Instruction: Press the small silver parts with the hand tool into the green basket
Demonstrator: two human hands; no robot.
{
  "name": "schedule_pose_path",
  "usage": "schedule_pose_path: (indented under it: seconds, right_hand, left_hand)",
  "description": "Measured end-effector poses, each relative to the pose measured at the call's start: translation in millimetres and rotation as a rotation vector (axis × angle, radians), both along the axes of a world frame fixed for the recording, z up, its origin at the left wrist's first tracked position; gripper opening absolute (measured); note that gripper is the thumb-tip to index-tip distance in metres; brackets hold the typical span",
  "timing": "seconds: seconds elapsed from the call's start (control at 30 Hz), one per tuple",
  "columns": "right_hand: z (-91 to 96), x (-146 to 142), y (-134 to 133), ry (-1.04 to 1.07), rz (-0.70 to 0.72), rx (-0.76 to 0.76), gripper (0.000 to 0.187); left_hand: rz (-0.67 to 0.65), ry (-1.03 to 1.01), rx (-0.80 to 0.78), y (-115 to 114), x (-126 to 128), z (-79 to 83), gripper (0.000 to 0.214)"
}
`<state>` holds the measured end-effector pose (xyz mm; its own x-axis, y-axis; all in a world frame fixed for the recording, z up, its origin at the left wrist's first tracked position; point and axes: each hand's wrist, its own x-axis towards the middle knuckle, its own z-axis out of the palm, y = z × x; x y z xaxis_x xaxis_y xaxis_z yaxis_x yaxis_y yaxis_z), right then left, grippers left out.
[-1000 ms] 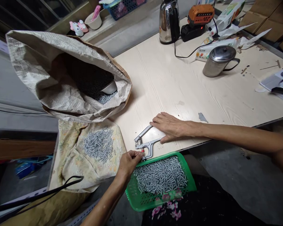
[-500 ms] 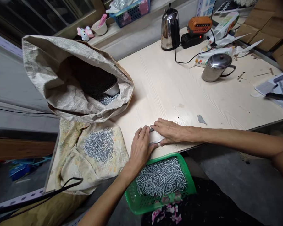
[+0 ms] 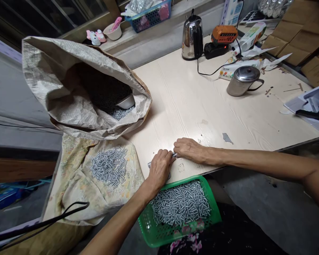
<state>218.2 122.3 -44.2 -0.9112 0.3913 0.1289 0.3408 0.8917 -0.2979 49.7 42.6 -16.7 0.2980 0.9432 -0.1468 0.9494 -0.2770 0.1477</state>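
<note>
My left hand (image 3: 161, 165) is curled at the table's front edge over a flat metal piece (image 3: 149, 165); most of that piece is hidden beneath the palm. My right hand (image 3: 188, 150) is closed, with its fingertips near those of the left. Between the fingertips shows a small shiny metal piece (image 3: 174, 154), too covered to name. Just below the hands, a green plastic basket (image 3: 216, 208) full of small silvery screws (image 3: 182, 202) rests against the lap. More screws (image 3: 109, 165) lie heaped on a patterned cloth (image 3: 77, 191) to the left.
A large woven sack (image 3: 101, 129) stands open at left, with a metal scoop (image 3: 126, 102) and screws inside. Farther back are a kettle (image 3: 191, 35), an orange battery (image 3: 224, 34) on a charger, and a lidded steel mug (image 3: 239, 85). A black cable (image 3: 69, 211) crosses the lower left.
Both hands were spread around the flat metal piece. Now the right hand has closed and pulled off it, the piece lies under the left hand, and a small metal piece shows between the fingertips.
</note>
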Motion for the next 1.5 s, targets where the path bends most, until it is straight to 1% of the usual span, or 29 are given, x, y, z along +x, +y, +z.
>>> schedule_pose_path:
  seconds: [0.03,0.07,0.13,0.17,0.2,0.23,0.27,0.3,0.37,0.47,0.57,0.67,0.77,0.83,0.93,1.07,1.13,1.2,1.27,1.3,1.37,1.4,1.43,1.5]
  right_hand:
    - [2.6,0,2,-0.002,-0.016,-0.005,0.014]
    - [6.2,1,5,0.011,-0.032,-0.009,0.019]
    - [14.2,6,8,0.071,-0.054,-0.017,0.051]
    - [17.7,9,10,0.106,-0.057,-0.022,0.063]
    - [20.4,12,10,0.131,-0.052,-0.03,0.067]
    - [22.1,14,9,0.139,-0.042,-0.041,0.063]
    - [22.6,15,8,0.132,-0.03,-0.056,0.054]
    - [22.0,16,6,0.118,-0.014,-0.075,0.043]
    - [18.0,13,0,0.097,0.021,-0.105,0.028]
    - [7.6,3,-9,0.121,0.027,-0.097,0.017]
    - [-3.1,-6,-15,0.141,-0.006,-0.057,0.006]
    - [-10.4,-11,-17,0.165,-0.026,-0.025,0.006]
    - [-13.6,-14,-17,0.183,-0.05,-0.019,0.01]
    - [-13.7,-15,-15,0.178,-0.079,-0.028,0.011]
    - [-12.1,-14,-11,0.177,-0.114,-0.045,0.011]
    - [-11.3,-11,-7,0.206,-0.102,-0.066,0.013]
    - [-12.8,-11,-6,0.215,-0.096,-0.071,0.014]
    - [-14.5,-11,-5,0.219,-0.093,-0.073,0.015]
    - [-15.4,-12,-5,0.221,-0.086,-0.078,0.017]
    - [-15.3,-12,-5,0.222,-0.082,-0.082,0.018]
    - [-14.5,-12,-6,0.222,-0.074,-0.083,0.02]
    - [-14.0,-12,-6,0.221,-0.072,-0.079,0.02]
    - [-13.5,-13,-6,0.22,-0.071,-0.072,0.021]
    - [-13.3,-13,-6,0.217,-0.074,-0.057,0.021]
  left_hand:
    - [0.02,-0.018,0.017,0,-2,-0.6,0.021]
    - [0.042,-0.049,0.045,0,-4,0.0,0.026]
    - [0.105,-0.132,0.136,-3,-12,5.1,0.04]
    - [0.15,-0.17,0.187,-7,-17,9.2,0.042]
    - [0.203,-0.197,0.229,-12,-23,13.9,0.04]
    - [0.264,-0.206,0.254,-18,-28,18.6,0.034]
    - [0.331,-0.197,0.257,-25,-33,22.9,0.03]
    - [0.396,-0.173,0.235,-32,-37,26.4,0.029]
    - [0.502,-0.107,0.128,-44,-43,29.7,0.032]
    - [0.598,-0.017,-0.034,-53,-45,27.4,0.03]
    - [0.65,0.022,-0.062,-52,-44,22.8,0.025]
    - [0.684,0.014,-0.037,-50,-45,19.5,0.021]
    - [0.698,-0.012,-0.027,-50,-50,16.4,0.023]
    - [0.677,-0.048,-0.035,-51,-54,14.7,0.025]
    - [0.619,-0.101,-0.045,-50,-57,13.4,0.021]
    - [0.6,-0.145,-0.053,-45,-56,12.7,0.011]
    - [0.601,-0.177,-0.039,-46,-53,13.9,0.013]
    - [0.609,-0.207,-0.004,-53,-46,18.5,0.017]
    - [0.588,-0.236,0.009,-69,-37,27.6,0.019]
    - [0.557,-0.25,0.0,-79,-33,33.4,0.019]
    - [0.463,-0.302,-0.105,-98,-32,45.4,0.017]
    - [0.458,-0.289,-0.137,-105,-36,50.3,0.015]
    - [0.498,-0.244,-0.117,-108,-42,53.6,0.015]
    - [0.656,-0.078,-0.007,-106,-61,53.6,0.021]
